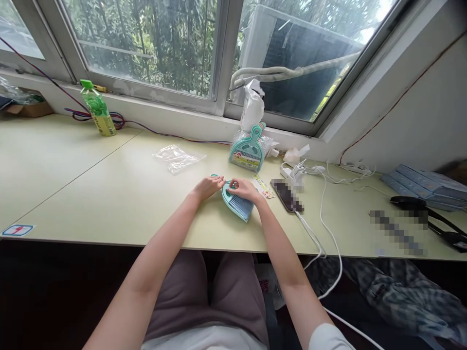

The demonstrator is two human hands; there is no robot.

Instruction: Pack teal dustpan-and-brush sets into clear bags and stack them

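A small teal dustpan with a brush [241, 206] lies tilted on the desk in front of me, its blue-grey bristles facing down to the right. My left hand [209, 187] is closed over its handle end, and only the handle's tip shows past the fingers. My right hand [243, 188] bends over the upper part of the set, with thumb and forefinger pinched together at the brush. Just beyond the right hand lies a printed card [263, 186]. A second teal dustpan set [248, 150], with a label and clear wrapping, stands against the window wall.
A crumpled clear plastic bag [178, 158] lies left of the hands. To the right are a phone [286, 195], white cables [324, 209] and a power strip [290, 170]. A green-capped bottle [98, 109] stands at the back left, and blue boxes [419, 184] are stacked far right.
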